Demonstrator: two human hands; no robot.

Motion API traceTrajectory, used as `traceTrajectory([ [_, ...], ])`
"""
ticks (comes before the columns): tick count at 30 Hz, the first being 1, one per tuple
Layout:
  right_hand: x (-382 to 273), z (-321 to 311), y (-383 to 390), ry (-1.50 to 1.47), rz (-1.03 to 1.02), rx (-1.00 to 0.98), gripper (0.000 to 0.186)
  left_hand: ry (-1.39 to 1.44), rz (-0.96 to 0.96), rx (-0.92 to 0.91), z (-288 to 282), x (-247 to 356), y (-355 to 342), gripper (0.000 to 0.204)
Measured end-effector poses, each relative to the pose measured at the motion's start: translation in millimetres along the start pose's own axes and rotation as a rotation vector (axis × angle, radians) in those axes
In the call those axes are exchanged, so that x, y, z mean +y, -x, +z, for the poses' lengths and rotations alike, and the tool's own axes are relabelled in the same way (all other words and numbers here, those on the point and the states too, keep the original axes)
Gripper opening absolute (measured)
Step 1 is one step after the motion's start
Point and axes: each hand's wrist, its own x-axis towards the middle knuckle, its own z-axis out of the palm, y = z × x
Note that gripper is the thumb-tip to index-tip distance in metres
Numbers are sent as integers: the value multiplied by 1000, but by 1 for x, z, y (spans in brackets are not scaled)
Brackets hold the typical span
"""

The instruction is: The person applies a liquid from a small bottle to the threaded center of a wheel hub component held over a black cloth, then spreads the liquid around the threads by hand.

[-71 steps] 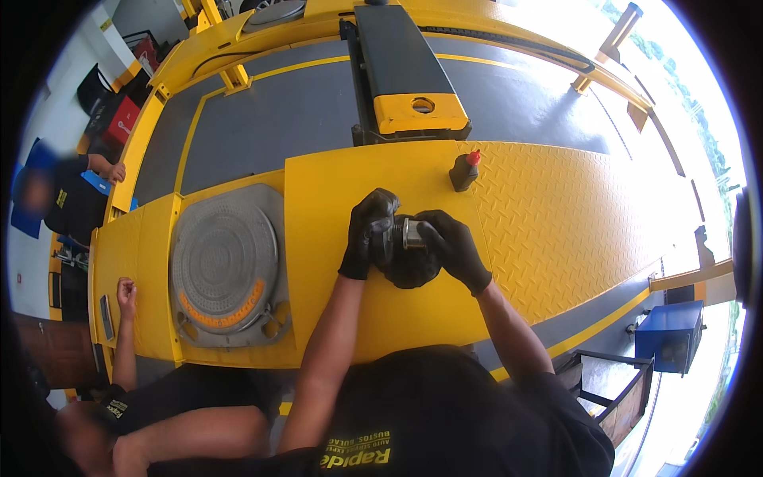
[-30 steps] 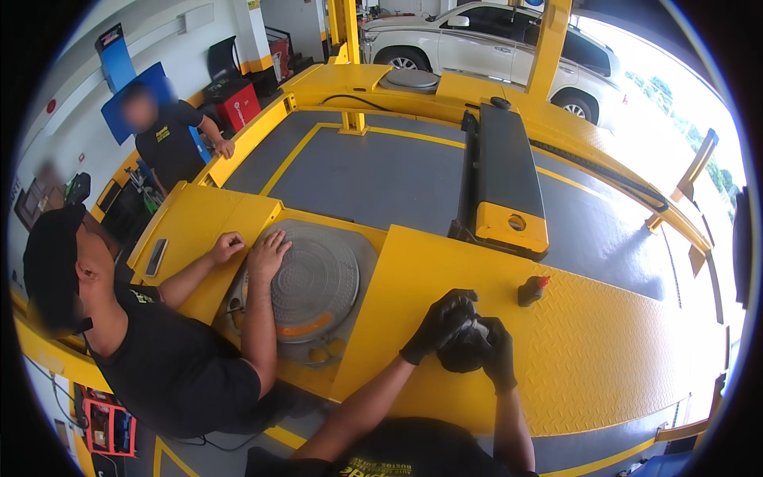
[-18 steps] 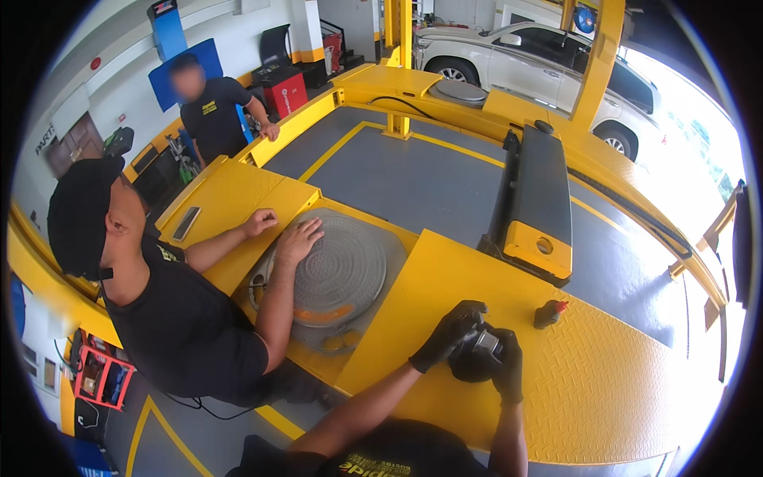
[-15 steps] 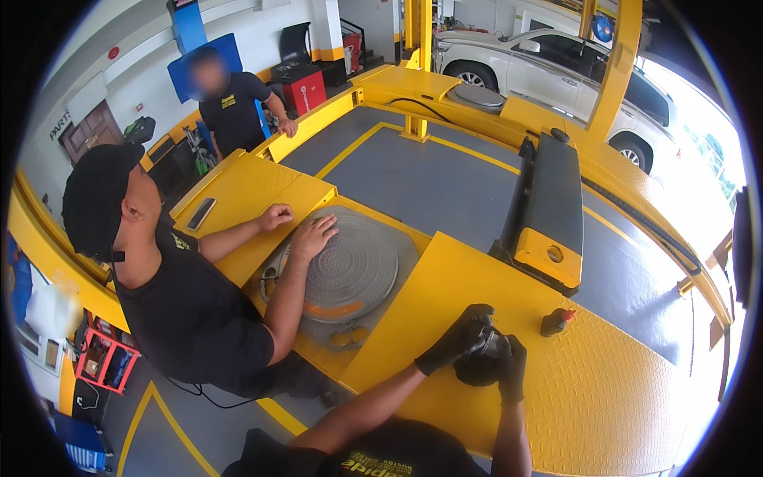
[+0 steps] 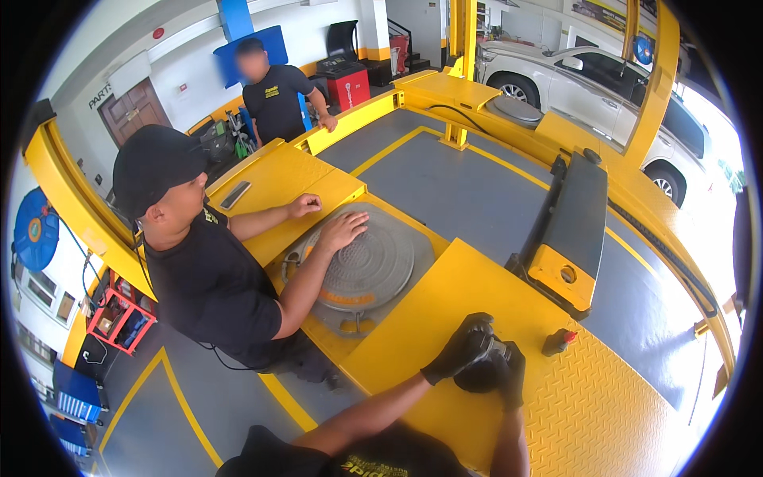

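we find the black part [image 5: 474, 381] largely covered by the left hand [image 5: 463, 347] and the right hand [image 5: 510, 374]; its full shape cannot be determined. we note the wearer's dark shirt [image 5: 405, 451] cut off by the lower edge. a yellow post [image 5: 660, 79] hides some of the white vehicle [image 5: 588, 99]. we find fine detail on the small bottle [image 5: 554, 343] too small to tell.

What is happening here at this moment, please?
The gloved left hand and right hand both hold a dark part over the yellow platform. A red-capped bottle stands to their right. A co-worker in a cap has one palm on the grey disc; another co-worker stands by the far rail.
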Motion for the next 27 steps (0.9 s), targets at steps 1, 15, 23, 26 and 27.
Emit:
traceTrajectory([
  [1,1,5,1,-28,-32,25,46,87,-67,-31,-3,-2,2,37],
  [15,-39,25,10,-155,-296,69,39,52,-12,-80,-16,-18,-5,45],
  [23,-14,12,-1,55,-126,146,36,88,-2,-83,-8,-21,-6,43],
  [26,-38,22,10,-32,-345,182,26,46,-30,-81,-7,-18,-5,36],
  [27,-42,22,13,-58,-419,196,23,47,-37,-88,-7,-17,-6,36],
])
